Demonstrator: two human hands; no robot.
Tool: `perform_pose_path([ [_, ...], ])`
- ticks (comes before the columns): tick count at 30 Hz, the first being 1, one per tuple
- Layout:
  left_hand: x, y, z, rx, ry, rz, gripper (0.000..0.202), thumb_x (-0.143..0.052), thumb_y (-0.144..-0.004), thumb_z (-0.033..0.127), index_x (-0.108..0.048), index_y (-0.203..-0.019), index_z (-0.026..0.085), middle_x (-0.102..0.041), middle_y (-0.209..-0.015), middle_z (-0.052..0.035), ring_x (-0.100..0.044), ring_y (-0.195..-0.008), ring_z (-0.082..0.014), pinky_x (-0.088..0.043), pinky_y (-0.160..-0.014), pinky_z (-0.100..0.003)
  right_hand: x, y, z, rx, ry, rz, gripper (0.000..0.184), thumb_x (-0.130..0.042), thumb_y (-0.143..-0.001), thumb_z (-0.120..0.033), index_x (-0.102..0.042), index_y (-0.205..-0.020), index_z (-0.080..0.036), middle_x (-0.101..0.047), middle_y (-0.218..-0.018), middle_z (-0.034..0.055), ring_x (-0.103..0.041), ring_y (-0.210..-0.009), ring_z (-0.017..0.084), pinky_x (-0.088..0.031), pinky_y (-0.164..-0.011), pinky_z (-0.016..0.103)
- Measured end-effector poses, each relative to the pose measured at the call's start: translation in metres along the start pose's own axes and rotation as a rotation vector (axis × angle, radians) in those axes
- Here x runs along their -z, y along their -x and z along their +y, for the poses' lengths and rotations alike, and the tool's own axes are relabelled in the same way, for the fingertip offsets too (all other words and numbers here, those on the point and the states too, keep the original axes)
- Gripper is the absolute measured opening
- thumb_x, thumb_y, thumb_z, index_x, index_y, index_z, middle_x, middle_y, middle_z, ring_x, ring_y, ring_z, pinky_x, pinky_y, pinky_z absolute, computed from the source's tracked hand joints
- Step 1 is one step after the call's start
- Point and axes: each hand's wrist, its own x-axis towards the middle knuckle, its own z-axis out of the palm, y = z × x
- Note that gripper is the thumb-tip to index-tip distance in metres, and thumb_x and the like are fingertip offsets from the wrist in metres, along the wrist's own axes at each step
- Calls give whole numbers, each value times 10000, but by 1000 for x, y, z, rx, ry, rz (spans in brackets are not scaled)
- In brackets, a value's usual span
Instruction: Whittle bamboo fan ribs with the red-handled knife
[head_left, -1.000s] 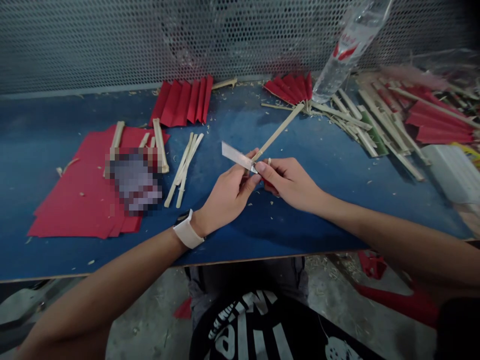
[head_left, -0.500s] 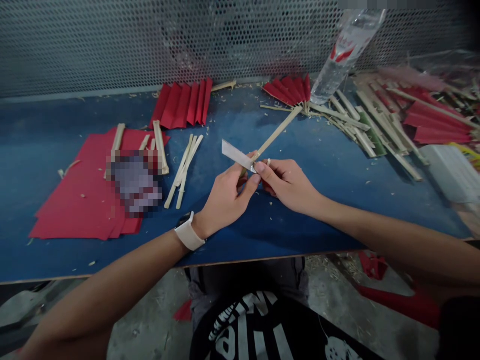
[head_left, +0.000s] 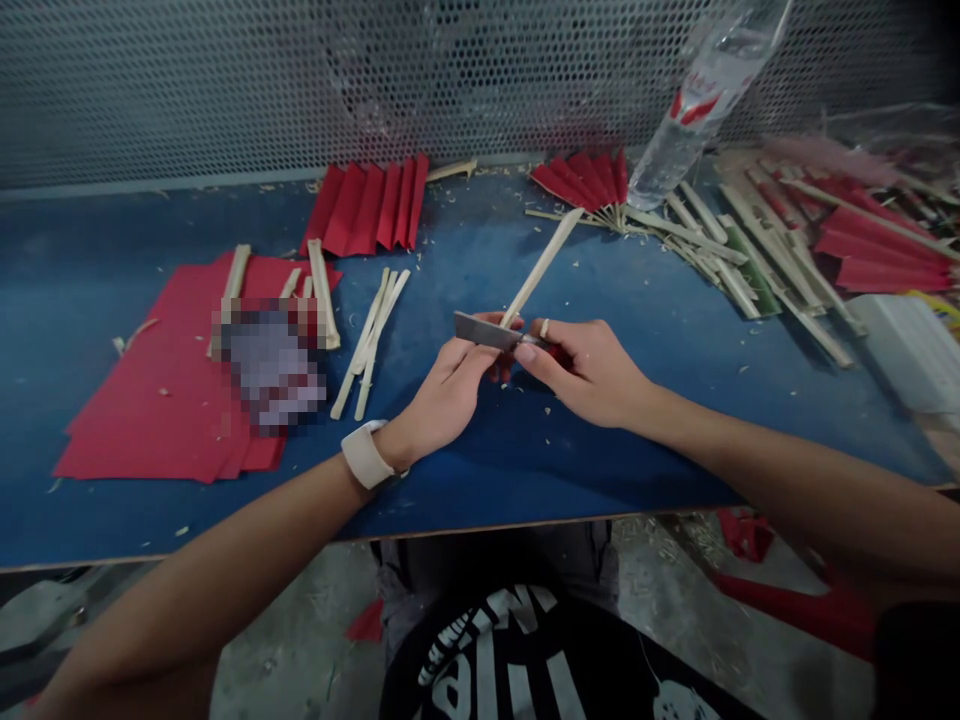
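Over the blue table, my right hand (head_left: 589, 370) is closed around the red handle of a knife (head_left: 487, 330). Its grey blade points left and lies across the lower part of a bamboo strip (head_left: 544, 265). My left hand (head_left: 454, 390) is closed on that strip, which slants up and to the right; its lower end is hidden by the blade and fingers. Left of my hands, several thin bamboo sticks (head_left: 367, 350) lie crossed on the table. A pleated red paper fan (head_left: 585, 185) with thin ribs lies beyond the strip's upper end.
Red paper sheets (head_left: 150, 400) lie at the left, with bamboo pieces and a blurred dark object (head_left: 274, 365) on top. Folded red paper (head_left: 365, 208) rests near the mesh panel (head_left: 300, 90). A tilted water bottle (head_left: 701, 110) and bamboo pieces (head_left: 772, 250) occupy the right. Shavings dot the blue table (head_left: 465, 480).
The blade has turned from showing a bright face to a darker one and lies flatter. The bamboo strip stands a bit steeper, and my left wrist has rotated.
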Motion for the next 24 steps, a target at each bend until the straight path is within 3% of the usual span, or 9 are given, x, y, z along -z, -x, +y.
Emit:
perform_pose_path([
  [4, 2, 3, -3, 18, -37, 2, 234, -499, -1044, 325, -687, -1135, 219, -674, -1025, -53, -612, -899, -163, -543, -852, -299, 0, 0, -1, 7, 52, -38, 474, -531, -998, -622, -626, -822, -192, -575, -615, -7, -482, -528, 125, -314, -572, 287],
  [9, 0, 3, -7, 6, 34, -44, 253, -462, -1046, 390, -659, -1094, 239, -611, -892, -33, -539, -730, -146, -491, -664, -268, -3, 1, -1, 18, 63, -48, 328, -662, -914, -521, -636, -884, -195, -568, -592, -27, -476, -513, 128, -323, -565, 284],
  [14, 4, -3, -7, -21, 0, 7, 277, -486, -941, 230, -611, -1187, 243, -587, -878, -35, -541, -721, -160, -489, -643, -283, -1, 2, 0, 78, -29, 65, 282, -670, -910, -460, -532, -807, -237, -501, -581, -58, -404, -497, 109, -319, -546, 283],
  [18, 11, -7, -2, -167, -240, 181, 265, -484, -909, 117, -590, -1125, 231, -584, -879, -14, -563, -772, -151, -529, -763, -296, 3, 2, -1, 87, -91, 236, 286, -656, -949, -423, -511, -779, -244, -470, -596, -52, -389, -536, 120, -322, -572, 304],
  [21, 12, -8, 1, -157, -345, 110, 229, -480, -849, 60, -579, -993, 208, -631, -951, -25, -623, -899, -156, -554, -891, -318, 3, -1, 3, 32, -110, 200, 298, -657, -952, -418, -516, -760, -238, -476, -616, -45, -408, -561, 123, -328, -583, 308],
  [24, 9, -7, 1, -192, -249, 103, 221, -477, -851, 57, -564, -985, 210, -650, -992, -26, -663, -939, -155, -568, -925, -334, 3, -3, 8, 11, -120, 218, 287, -667, -938, -426, -531, -770, -237, -495, -641, -41, -421, -589, 128, -341, -593, 303],
])
